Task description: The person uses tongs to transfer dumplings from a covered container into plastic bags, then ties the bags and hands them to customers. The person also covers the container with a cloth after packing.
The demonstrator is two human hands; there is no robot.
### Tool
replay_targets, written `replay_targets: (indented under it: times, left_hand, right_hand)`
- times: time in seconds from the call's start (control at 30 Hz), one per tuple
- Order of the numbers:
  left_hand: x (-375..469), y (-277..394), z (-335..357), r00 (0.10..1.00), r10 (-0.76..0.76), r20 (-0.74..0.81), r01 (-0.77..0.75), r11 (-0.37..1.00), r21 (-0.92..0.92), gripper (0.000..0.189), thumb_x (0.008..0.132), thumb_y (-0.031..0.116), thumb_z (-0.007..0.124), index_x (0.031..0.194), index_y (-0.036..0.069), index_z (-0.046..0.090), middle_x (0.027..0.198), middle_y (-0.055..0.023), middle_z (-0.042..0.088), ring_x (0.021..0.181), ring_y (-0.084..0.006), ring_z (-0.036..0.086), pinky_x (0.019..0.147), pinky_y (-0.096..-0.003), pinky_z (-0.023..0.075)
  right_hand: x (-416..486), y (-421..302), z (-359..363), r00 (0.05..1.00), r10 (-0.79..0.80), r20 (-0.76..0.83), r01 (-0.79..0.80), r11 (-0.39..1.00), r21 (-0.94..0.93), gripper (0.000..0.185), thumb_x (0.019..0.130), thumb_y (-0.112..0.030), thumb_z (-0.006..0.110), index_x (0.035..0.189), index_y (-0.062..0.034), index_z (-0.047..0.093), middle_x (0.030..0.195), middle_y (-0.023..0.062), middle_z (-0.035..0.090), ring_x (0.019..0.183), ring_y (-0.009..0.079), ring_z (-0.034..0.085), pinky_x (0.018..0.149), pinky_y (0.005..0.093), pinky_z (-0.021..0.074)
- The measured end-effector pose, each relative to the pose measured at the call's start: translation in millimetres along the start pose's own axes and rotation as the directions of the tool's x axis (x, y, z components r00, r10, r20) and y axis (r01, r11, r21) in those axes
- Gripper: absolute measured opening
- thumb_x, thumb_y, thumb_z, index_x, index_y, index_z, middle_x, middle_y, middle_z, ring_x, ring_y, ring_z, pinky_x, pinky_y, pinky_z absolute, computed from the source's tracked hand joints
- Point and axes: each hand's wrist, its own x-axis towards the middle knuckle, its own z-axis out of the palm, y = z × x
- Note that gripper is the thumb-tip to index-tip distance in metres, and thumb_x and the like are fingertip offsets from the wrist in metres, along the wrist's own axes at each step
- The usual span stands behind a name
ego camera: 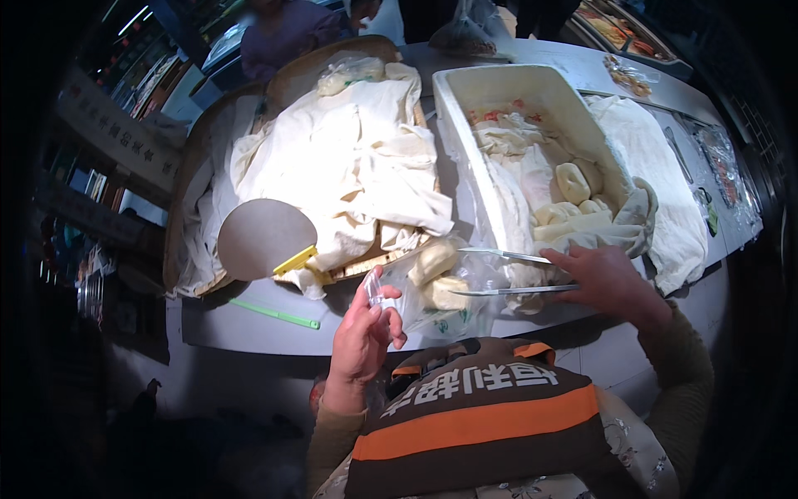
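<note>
My left hand [368,334] pinches the edge of a clear plastic bag [461,318] at the table's front edge. Inside the bag lie pale steamed buns [447,292]. My right hand [601,280] grips metal tongs [517,290], whose two arms are spread apart and point left over the bag. No bun shows between the tips. Behind my right hand stands a white foam box [530,75], lined with cloth, with several buns [572,182] at its near end. Part of the cloth [636,215] hangs over the box's near right corner.
White cloths [336,162] cover a wicker tray [368,265] on the left; a bagged item [349,73] rests on top. A round scraper-like disc [268,240] with a yellow handle leans there. A green stick-like tool [274,314] lies on the table [249,337]. Across it stands a person [287,34].
</note>
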Motion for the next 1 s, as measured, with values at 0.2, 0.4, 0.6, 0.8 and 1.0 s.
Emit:
replay_targets:
  times: [0.2, 0.4, 0.6, 0.8, 1.0]
  left_hand:
    - [4.3, -1.6, 16.7, 0.998, -0.033, -0.045, 0.037, 0.997, 0.071, 0.070, 0.096, 0.010, 0.051, 0.160, 0.006, 0.022, 0.126, -0.0114, 0.048, 0.076, -0.0184, 0.059, 0.059, -0.0320, 0.0538]
    - [2.4, -13.2, 26.7, 0.991, -0.003, -0.132, 0.015, 0.995, 0.095, 0.068, 0.098, 0.008, 0.051, 0.160, 0.009, 0.021, 0.123, -0.0111, 0.049, 0.074, -0.0173, 0.058, 0.056, -0.0307, 0.0528]
    - [-0.4, -24.8, 37.7, 0.966, 0.005, -0.257, 0.022, 0.994, 0.104, 0.069, 0.097, 0.008, 0.051, 0.160, 0.009, 0.022, 0.120, -0.0094, 0.051, 0.072, -0.0149, 0.056, 0.053, -0.0285, 0.0509]
    - [-4.8, -31.4, 39.4, 0.958, 0.033, -0.285, -0.005, 0.995, 0.099, 0.069, 0.096, 0.012, 0.053, 0.159, 0.010, 0.025, 0.119, -0.0078, 0.052, 0.073, -0.0130, 0.055, 0.052, -0.0269, 0.0502]
    - [-5.5, -33.4, 30.9, 0.968, 0.034, -0.249, -0.015, 0.997, 0.074, 0.066, 0.097, 0.011, 0.053, 0.158, 0.009, 0.027, 0.120, -0.0083, 0.052, 0.073, -0.0136, 0.055, 0.053, -0.0276, 0.0507]
  right_hand:
    - [-27.8, 123.5, -67.1, 0.902, 0.401, -0.163, -0.377, 0.912, 0.159, 0.074, 0.076, -0.040, 0.085, 0.138, -0.0080, 0.060, 0.083, 0.0168, 0.071, 0.079, 0.0347, 0.070, 0.073, 0.0425, 0.0530]
    - [60.7, 232.5, 8.9, 0.914, 0.384, -0.128, -0.405, 0.879, -0.252, 0.057, 0.066, -0.050, 0.082, 0.104, -0.0083, 0.073, 0.080, 0.0146, 0.071, 0.082, 0.0337, 0.071, 0.072, 0.0466, 0.0547]
    - [113.0, 254.2, 35.8, 0.939, 0.338, -0.060, -0.326, 0.826, -0.461, 0.040, 0.067, -0.052, 0.078, 0.076, -0.0129, 0.077, 0.076, 0.0122, 0.071, 0.077, 0.0324, 0.071, 0.068, 0.0439, 0.0559]
    - [109.5, 242.9, 24.7, 0.977, 0.210, -0.038, -0.211, 0.928, -0.306, 0.044, 0.067, -0.052, 0.080, 0.080, -0.0099, 0.077, 0.081, 0.0146, 0.072, 0.081, 0.0346, 0.071, 0.071, 0.0460, 0.0562]
    - [93.9, 227.2, 27.2, 0.935, 0.352, 0.036, -0.328, 0.900, -0.286, 0.057, 0.068, -0.060, 0.079, 0.097, -0.0102, 0.074, 0.085, 0.0141, 0.072, 0.085, 0.0349, 0.071, 0.074, 0.0479, 0.0553]
